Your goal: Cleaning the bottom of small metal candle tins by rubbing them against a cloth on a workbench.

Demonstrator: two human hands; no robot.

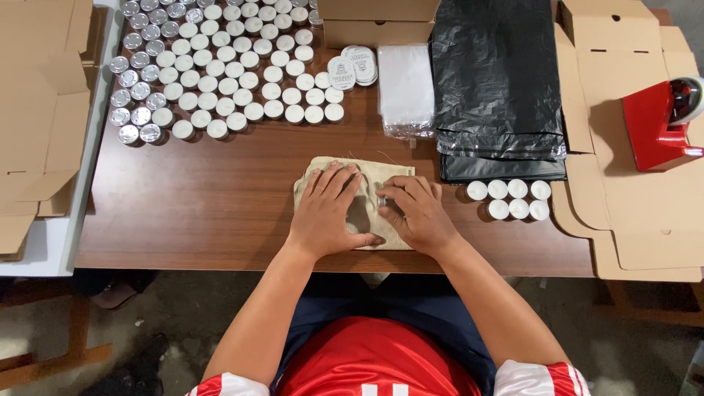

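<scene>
Pressing down on a beige cloth pouch (323, 172), the left hand (328, 211) lies flat with its fingers spread and released, holding nothing. The pouch lies on the brown wooden table (213, 198), near the middle of its front edge, directly before the person. The right hand (416, 213) rests on the right part of the same pouch; its fingers are bent and pinch a small silver tealight (381, 200) at the opening of the cloth.

Near the right edge of the table, a small group of white tealights (509, 199) stands in two rows, well apart from the hands. Behind them lies a stack of black plastic bags (499, 88), and just beside it, to the left, a pile of clear plastic bags (405, 88). At the far left corner many tealights (220, 66) stand in rows, some white from above and some showing silver metal. A few round printed labels (352, 67) lie between these rows and the clear bags. A red tape dispenser (660, 121) sits on flat cardboard (645, 213) past the right edge.
</scene>
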